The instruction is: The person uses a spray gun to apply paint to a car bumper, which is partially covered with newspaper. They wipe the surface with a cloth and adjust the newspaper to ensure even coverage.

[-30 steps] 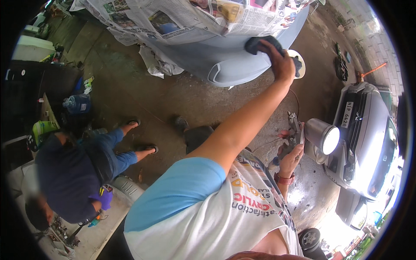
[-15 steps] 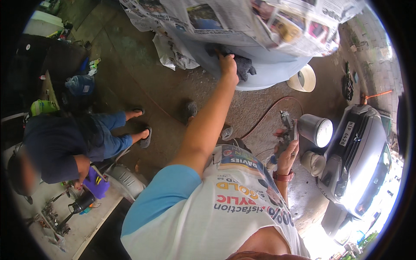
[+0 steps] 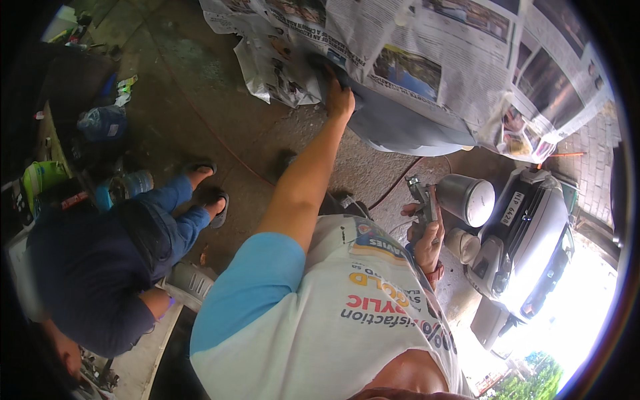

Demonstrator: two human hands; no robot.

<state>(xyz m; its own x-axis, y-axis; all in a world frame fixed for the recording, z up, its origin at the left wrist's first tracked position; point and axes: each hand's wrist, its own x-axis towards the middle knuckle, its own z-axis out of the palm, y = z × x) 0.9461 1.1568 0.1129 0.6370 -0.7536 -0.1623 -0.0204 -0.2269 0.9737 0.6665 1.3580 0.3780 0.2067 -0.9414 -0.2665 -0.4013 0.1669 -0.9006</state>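
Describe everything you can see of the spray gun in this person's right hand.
The spray gun looks like grey metal, with its nozzle end pointing away from the person. A large, silvery, cylindrical cup juts out to its right, showing a pale round end to the camera. The right hand is wrapped round the gun, hiding part of it, and holds it out in front, to the person's right. Any contents cannot be seen.

Looks down from head height through a fisheye, close above the shirt [image 3: 320, 300] at the frame's lower centre.
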